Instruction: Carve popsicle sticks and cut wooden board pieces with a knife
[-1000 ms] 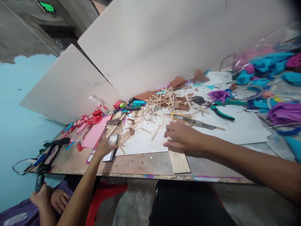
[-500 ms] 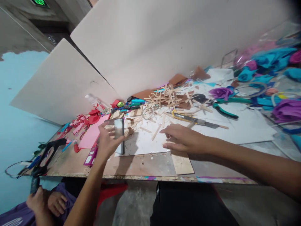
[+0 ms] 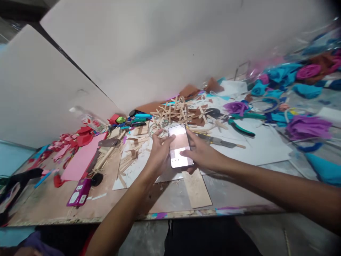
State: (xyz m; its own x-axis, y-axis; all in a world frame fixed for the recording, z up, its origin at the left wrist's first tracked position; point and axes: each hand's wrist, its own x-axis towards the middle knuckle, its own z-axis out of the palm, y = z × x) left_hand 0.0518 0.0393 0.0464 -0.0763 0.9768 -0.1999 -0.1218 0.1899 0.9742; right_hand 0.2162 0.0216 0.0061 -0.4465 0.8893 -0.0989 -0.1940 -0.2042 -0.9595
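A smartphone (image 3: 180, 146) with a bright, lit screen is held upright over the table between both hands. My left hand (image 3: 160, 151) grips its left edge, the thumb over the screen. On the other side, my right hand (image 3: 200, 151) holds the right edge, its thumb lying across the lower screen and fingers partly hidden behind. Below the phone a flat wooden strip (image 3: 197, 188) lies on the table. Just right of the phone rests a utility knife (image 3: 220, 140) on white paper (image 3: 262, 149). A pile of wooden sticks (image 3: 179, 111) lies behind the phone.
Green-handled pliers (image 3: 241, 128) lie to the right, near blue and purple paper flowers (image 3: 309, 126). On the left are pink paper (image 3: 84, 156), a purple packet (image 3: 79, 192) and a clear bottle (image 3: 89, 119). White boards (image 3: 149, 53) stand behind. Part of another person (image 3: 37, 245) shows at lower left.
My left hand has brought the phone rightward to the middle, and its lit screen now faces me. My right hand has closed on the phone too. The view has shifted, leaving less of the other person visible.
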